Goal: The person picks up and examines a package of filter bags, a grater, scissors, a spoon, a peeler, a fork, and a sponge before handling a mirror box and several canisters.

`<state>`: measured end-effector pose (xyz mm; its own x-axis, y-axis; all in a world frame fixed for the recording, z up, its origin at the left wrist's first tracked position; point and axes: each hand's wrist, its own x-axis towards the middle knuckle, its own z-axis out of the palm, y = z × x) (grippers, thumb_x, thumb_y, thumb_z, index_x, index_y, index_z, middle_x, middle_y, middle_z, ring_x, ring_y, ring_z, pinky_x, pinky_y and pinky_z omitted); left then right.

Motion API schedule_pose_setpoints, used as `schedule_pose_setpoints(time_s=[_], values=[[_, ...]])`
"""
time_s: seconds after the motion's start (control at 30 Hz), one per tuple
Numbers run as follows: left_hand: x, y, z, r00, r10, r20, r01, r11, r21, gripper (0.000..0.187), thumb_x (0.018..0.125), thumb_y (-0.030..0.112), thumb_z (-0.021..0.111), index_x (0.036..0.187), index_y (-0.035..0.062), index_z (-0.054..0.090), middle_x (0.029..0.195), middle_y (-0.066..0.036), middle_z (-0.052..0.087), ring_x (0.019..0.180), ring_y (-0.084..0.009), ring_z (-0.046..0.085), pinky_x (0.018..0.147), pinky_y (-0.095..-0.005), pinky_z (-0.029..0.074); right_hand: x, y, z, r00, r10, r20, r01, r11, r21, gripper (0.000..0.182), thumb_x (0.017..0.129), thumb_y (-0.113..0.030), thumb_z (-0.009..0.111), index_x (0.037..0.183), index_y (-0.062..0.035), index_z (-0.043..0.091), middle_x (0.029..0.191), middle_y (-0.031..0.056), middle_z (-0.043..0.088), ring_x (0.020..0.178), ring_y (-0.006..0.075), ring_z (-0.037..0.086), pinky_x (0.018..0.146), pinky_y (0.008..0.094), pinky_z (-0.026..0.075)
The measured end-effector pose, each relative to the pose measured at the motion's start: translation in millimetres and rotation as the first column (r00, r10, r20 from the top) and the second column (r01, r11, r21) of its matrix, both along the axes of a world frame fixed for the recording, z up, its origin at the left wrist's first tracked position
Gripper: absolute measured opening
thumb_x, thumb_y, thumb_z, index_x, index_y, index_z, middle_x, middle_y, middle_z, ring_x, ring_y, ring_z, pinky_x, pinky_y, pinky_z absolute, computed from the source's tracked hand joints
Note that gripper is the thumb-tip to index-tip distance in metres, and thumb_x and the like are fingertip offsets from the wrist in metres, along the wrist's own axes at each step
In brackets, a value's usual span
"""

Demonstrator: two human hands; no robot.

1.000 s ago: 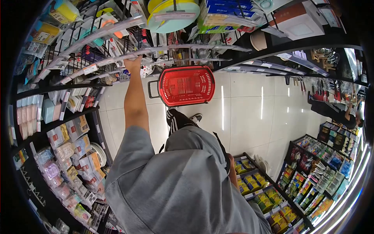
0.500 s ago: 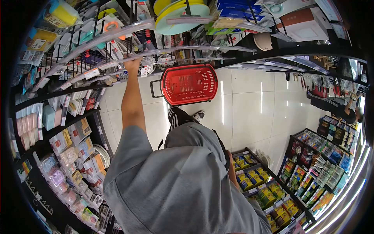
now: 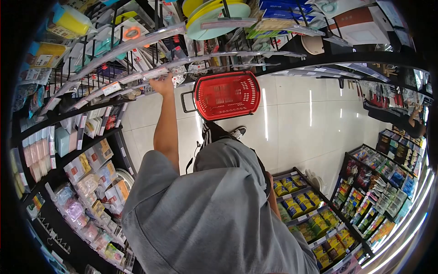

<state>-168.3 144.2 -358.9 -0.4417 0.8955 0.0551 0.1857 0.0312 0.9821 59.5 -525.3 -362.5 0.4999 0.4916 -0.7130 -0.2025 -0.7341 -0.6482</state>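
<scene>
My left hand (image 3: 163, 85) reaches to the front edge of a store rack, with its fingers apart and nothing seen in them. It is just below a clear price rail (image 3: 155, 72) and close to small packaged goods (image 3: 179, 73) hanging on hooks. A red shopping basket (image 3: 226, 95) with a black rim stands on the floor to the right of this hand, its black handle (image 3: 186, 102) sticking out on the left. No goods can be made out in the basket. Of my right arm (image 3: 274, 205) only a strip shows beside my grey shirt; the hand is hidden.
Yellow and pale green round boards (image 3: 219, 20) hang on the rack above. Shelves of boxed goods (image 3: 98, 157) stand at left. Low bins of yellow packs (image 3: 303, 203) are near my right side. Another person (image 3: 394, 119) stands at the far right.
My left hand has drawn back slightly from the rack and its fingers have spread. The whole view has shifted a little, with the basket now slightly further right.
</scene>
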Motion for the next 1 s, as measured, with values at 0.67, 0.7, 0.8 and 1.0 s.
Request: schedule_pose_setpoints(time_s=[0.67,0.7,0.8,1.0], values=[[-9,-92,-19,0.844,-0.186,-0.503,-0.251,0.692,-0.677,0.079,0.05,0.032,0.081,0.105,-0.0065,0.04,0.11,-0.024,0.045,0.102,-0.0333,0.046,0.093,-0.0417,0.036,-8,10,3,0.996,-0.085,-0.007,0.085,0.996,0.003,0.029,0.085,-0.016,0.053,0.105,0.004,0.057,0.092,0.0108,0.063,0.085,0.0173,0.059,0.077,0.0283,0.046],[-11,-106,-21,0.772,-0.284,-0.569,-0.236,0.703,-0.671,0.076,0.052,0.035,0.079,0.104,-0.0048,0.042,0.108,-0.024,0.048,0.099,-0.0329,0.049,0.089,-0.041,0.039,-7,7,-7,0.996,-0.086,-0.015,0.086,0.996,-0.004,0.029,0.085,-0.017,0.053,0.104,0.0041,0.057,0.092,0.0106,0.063,0.086,0.0173,0.058,0.077,0.0283,0.045],[-23,-128,-11,0.752,-0.402,-0.522,-0.091,0.721,-0.687,0.071,0.053,0.039,0.078,0.101,-0.0019,0.045,0.099,-0.021,0.054,0.09,-0.0324,0.055,0.081,-0.0398,0.045,-3,11,-6,0.998,-0.062,-0.024,0.061,0.998,-0.03,0.027,0.084,-0.015,0.052,0.103,0.0036,0.058,0.092,0.0102,0.063,0.086,0.0171,0.058,0.077,0.0282,0.045],[-10,-142,44,0.849,-0.473,-0.238,0.281,0.784,-0.554,0.061,0.057,0.039,0.078,0.094,-0.0006,0.049,0.079,-0.016,0.061,0.072,-0.0258,0.06,0.068,-0.0348,0.047,16,23,-9,0.995,0.088,0.049,-0.087,0.996,-0.02,0.025,0.084,-0.012,0.049,0.101,0.0026,0.059,0.088,0.0094,0.063,0.082,0.0156,0.058,0.075,0.0267,0.045]])
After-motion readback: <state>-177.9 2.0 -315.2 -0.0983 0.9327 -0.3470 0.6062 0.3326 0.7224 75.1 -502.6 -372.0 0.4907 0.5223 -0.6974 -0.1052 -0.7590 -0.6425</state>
